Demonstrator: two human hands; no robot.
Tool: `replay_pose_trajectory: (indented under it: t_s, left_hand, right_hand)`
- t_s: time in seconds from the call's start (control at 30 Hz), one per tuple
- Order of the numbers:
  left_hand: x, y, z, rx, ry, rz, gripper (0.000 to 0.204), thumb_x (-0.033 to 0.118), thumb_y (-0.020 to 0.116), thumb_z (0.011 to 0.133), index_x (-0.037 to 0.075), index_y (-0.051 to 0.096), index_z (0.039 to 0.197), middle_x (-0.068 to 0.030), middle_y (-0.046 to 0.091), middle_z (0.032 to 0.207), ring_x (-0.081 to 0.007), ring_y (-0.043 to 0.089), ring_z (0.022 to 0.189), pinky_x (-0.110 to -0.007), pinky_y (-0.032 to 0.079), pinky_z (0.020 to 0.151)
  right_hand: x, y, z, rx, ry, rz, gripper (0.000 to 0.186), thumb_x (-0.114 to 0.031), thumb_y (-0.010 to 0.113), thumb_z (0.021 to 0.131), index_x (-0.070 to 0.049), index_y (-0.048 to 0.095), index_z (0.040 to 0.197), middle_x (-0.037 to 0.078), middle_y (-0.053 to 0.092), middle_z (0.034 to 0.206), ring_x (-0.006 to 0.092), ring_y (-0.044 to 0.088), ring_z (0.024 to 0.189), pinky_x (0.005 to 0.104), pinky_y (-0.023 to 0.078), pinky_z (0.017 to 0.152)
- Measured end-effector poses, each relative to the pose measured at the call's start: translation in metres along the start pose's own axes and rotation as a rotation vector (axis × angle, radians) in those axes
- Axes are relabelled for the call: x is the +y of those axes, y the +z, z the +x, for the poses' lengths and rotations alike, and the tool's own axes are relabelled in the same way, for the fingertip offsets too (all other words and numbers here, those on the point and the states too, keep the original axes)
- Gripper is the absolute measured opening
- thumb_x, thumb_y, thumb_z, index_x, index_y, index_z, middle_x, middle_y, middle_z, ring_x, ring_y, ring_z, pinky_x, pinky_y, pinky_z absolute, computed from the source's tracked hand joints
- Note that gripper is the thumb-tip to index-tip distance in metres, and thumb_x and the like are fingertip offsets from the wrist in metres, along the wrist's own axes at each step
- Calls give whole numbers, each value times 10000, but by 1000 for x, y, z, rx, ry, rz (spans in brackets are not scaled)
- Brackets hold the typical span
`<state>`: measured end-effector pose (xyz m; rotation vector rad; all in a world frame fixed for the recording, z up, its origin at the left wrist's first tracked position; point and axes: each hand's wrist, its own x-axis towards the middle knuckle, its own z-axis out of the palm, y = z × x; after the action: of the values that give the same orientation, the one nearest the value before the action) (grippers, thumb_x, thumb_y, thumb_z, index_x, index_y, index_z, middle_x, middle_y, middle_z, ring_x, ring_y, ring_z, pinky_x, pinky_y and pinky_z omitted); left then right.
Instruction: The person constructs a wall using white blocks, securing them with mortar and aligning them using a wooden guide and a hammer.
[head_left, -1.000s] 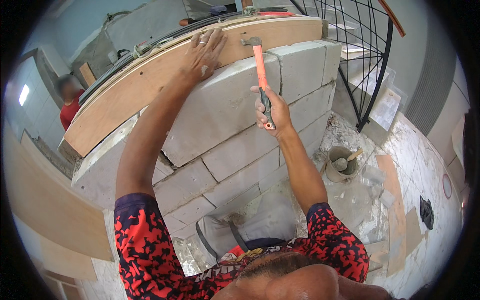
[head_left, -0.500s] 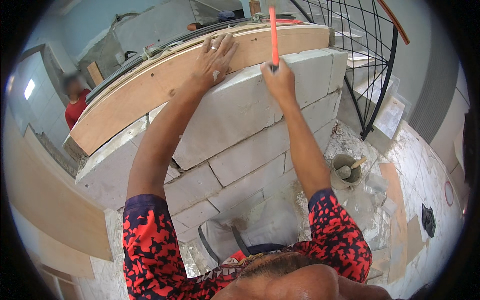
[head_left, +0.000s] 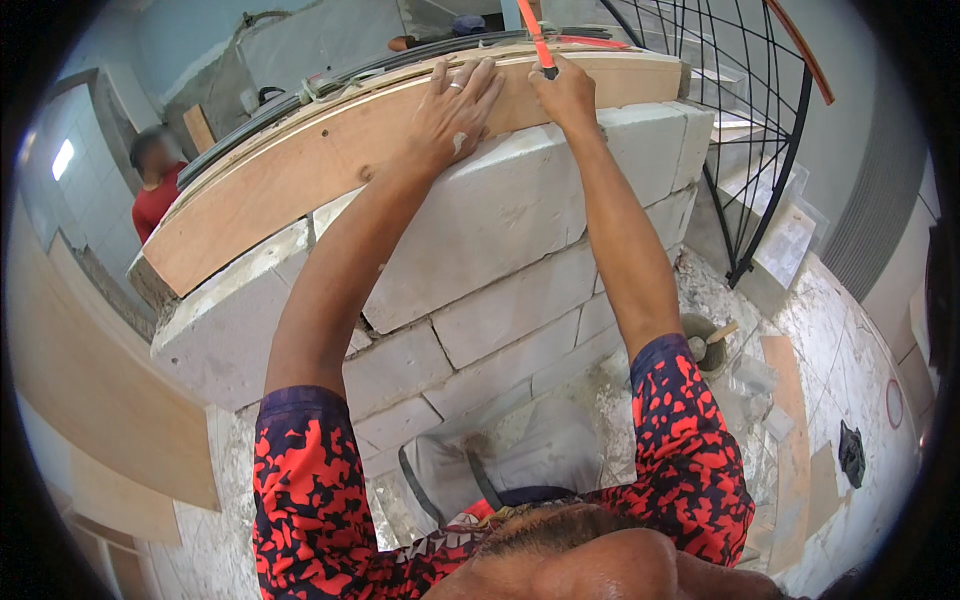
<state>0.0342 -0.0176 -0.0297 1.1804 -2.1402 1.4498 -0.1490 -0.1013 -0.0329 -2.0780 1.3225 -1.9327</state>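
Note:
My left hand lies flat, fingers slightly apart, on the pale wooden board along the top of a white block wall. My right hand grips a hammer upright at the board, right of my left hand; its red handle shows and its head is cut off by the upper picture edge. Long dark strips run along the far side of the board.
A person in red stands beyond the wall at left. A black metal railing borders stairs at right. Below are a bucket, plywood strips and a black bag. Large plywood sheets are at lower left.
My right hand has risen with the hammer from in front of the blocks to the board's level. My left hand stays on the board, with both arms slightly further right in view.

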Motion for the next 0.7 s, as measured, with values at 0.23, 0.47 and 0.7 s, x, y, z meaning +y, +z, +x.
replay_pose_trajectory:
  t_s: [0.23, 0.47, 0.7]
  left_hand:
    - [3, -2, 4, -11, -36, -65, 776, 255, 702, 786, 58, 341, 1443, -150, 330, 1483, -307, 277, 1391, -529, 190, 1143]
    - [0, -2, 7, 9, -20, -27, 774, 254, 697, 794, 48, 332, 1444, -148, 350, 1466, -305, 303, 1376, -510, 194, 1144]
    - [-2, 1, 2, 16, -37, -111, 773, 244, 692, 791, 46, 331, 1446, -152, 353, 1459, -305, 308, 1375, -500, 200, 1142]
  right_hand:
    - [23, 27, 8, 103, 50, 151, 211, -183, 659, 802, 9, 635, 886, 164, 675, 746, 257, 672, 673, 367, 528, 650]
    - [12, 21, 3, 225, -103, 62, 203, -178, 660, 807, 4, 646, 895, 149, 678, 719, 224, 700, 616, 340, 552, 610]
    - [12, 26, 5, 178, -71, 76, 204, -171, 649, 817, 14, 642, 901, 138, 678, 723, 220, 695, 583, 326, 548, 562]
